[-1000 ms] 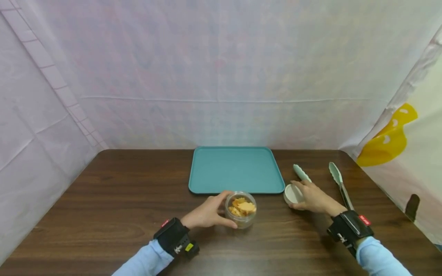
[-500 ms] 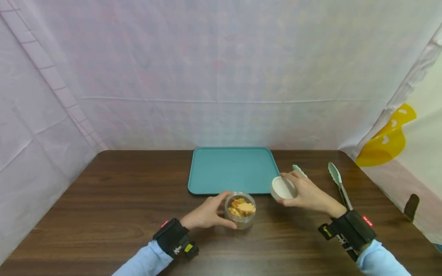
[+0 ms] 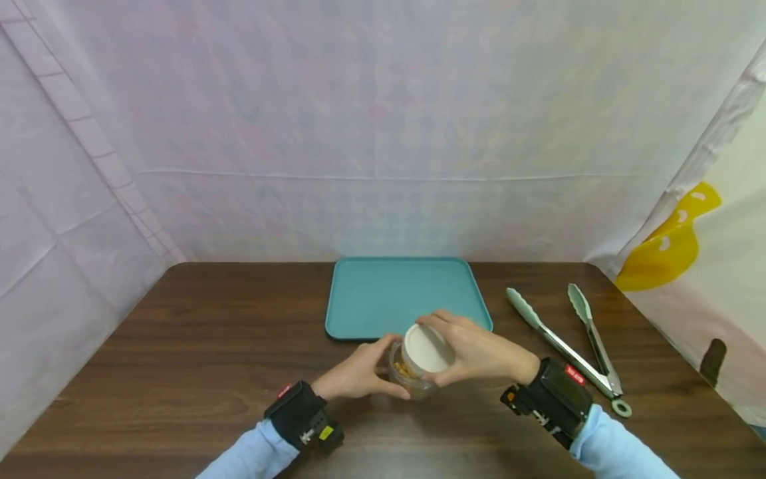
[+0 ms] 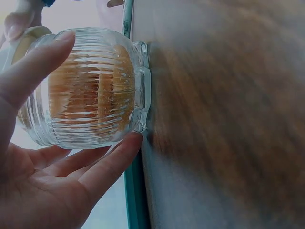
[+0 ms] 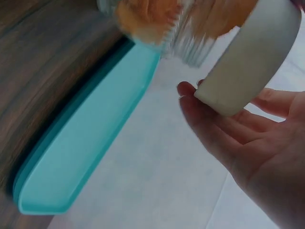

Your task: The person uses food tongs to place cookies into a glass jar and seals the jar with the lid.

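A ribbed clear glass jar [image 4: 90,90] with orange-yellow pieces inside stands upright on the table, just in front of the tray. My left hand [image 3: 362,372] holds it from the left, thumb on one side and fingers curved round the other in the left wrist view. With my right hand [image 3: 479,349] I grip a white round lid [image 3: 427,348] by its edge. Tilted, the lid hangs over the jar's mouth and covers part of it in the head view. The right wrist view has the lid [image 5: 252,57] close by the jar's threaded rim; whether they touch I cannot tell.
A teal tray [image 3: 407,293] lies behind the jar at the table's back edge. To the right, metal tongs [image 3: 568,349] with pale green tips lie spread on the brown wooden table [image 3: 197,359]. White cloth [image 3: 371,133] hangs behind the table.
My right hand has lifted the lid from beside the tongs and carried it left to the jar's mouth. The tongs are now fully uncovered. My left hand and the jar have stayed in place.
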Motion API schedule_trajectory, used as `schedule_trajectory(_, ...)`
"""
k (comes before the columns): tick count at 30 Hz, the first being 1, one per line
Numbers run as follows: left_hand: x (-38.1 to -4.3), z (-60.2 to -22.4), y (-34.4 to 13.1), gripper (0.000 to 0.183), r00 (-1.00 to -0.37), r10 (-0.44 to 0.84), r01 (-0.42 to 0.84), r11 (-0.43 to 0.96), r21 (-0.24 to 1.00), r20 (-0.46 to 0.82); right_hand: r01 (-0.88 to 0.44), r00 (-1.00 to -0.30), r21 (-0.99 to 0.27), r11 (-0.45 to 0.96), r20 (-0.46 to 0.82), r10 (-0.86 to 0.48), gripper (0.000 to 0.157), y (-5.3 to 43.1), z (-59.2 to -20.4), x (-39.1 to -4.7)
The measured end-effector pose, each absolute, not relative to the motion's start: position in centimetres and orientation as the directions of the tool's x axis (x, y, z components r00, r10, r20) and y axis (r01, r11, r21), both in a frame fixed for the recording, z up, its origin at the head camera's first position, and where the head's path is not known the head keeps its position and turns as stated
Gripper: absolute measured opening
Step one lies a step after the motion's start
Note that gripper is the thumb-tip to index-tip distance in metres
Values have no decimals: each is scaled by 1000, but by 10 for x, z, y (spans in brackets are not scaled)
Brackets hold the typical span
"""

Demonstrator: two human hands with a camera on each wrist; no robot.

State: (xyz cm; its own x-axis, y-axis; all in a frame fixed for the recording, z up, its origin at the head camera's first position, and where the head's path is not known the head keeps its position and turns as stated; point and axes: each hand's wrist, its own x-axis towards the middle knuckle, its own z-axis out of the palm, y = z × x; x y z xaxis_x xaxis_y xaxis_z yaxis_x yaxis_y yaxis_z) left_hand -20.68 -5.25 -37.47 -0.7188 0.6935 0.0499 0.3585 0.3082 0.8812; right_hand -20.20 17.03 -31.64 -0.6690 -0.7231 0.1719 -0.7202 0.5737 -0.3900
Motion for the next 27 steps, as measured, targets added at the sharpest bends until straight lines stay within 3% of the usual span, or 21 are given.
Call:
schedule_trajectory(18,-206,-377,-51,84,-708,696,418,275,866,121,-709,-681,-323,627,83,-727,78,148,-322,-199)
schedule_trajectory(27,-206,-373,-49,91,-732,675,451,379,808,92,-689,-700,-328,646,70,-711,79,146,-322,-201)
